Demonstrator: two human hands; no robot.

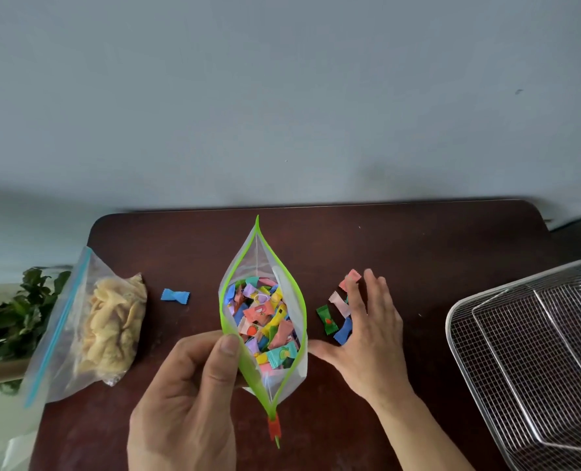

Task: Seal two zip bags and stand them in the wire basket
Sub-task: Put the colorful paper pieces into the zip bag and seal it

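A clear zip bag with a green rim (297, 321) stands wide open at the table's middle, full of wrapped candies, its red slider (274, 428) at the near end. My left hand (187, 396) pinches the bag's left rim with thumb and fingers. My right hand (367, 334) lies flat with fingers spread over several loose candies (326, 319) to the right of the bag. A second zip bag with a blue strip (88, 324), holding pale chips, lies at the left. The wire basket (533, 355) sits at the right edge, with nothing in it.
One blue candy (175, 296) lies between the two bags. Green leaves (7, 317) hang beyond the dark brown table's (418, 253) left end. A plain grey wall stands behind the table.
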